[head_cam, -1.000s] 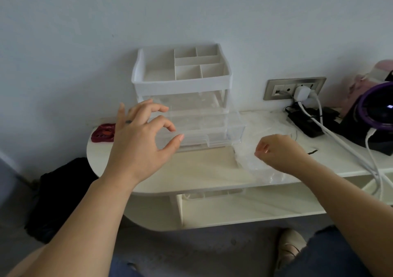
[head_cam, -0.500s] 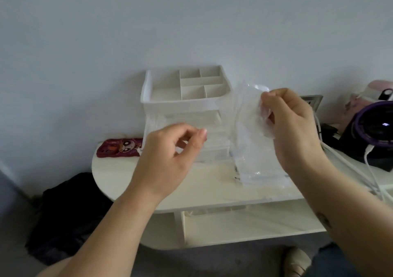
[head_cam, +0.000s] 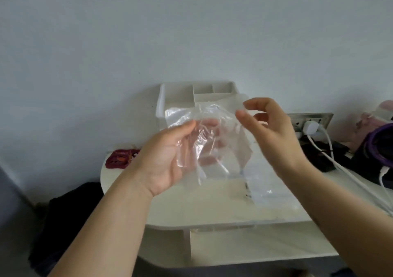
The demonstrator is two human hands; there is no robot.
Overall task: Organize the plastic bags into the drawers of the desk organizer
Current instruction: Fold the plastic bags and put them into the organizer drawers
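The plastic bag [head_cam: 212, 140] has risen off the table [head_cam: 191, 208] into the left hand [head_cam: 168, 157]'s grip (right hand [head_cam: 272, 132]'s pinch unclear), not yet stowed.

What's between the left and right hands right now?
A crumpled clear plastic bag, gripped by the left hand and stretching toward the right hand; seen in the head view.

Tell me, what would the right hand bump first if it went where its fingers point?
The right hand would probably meet the plastic bag held by the left hand; depth is unclear.
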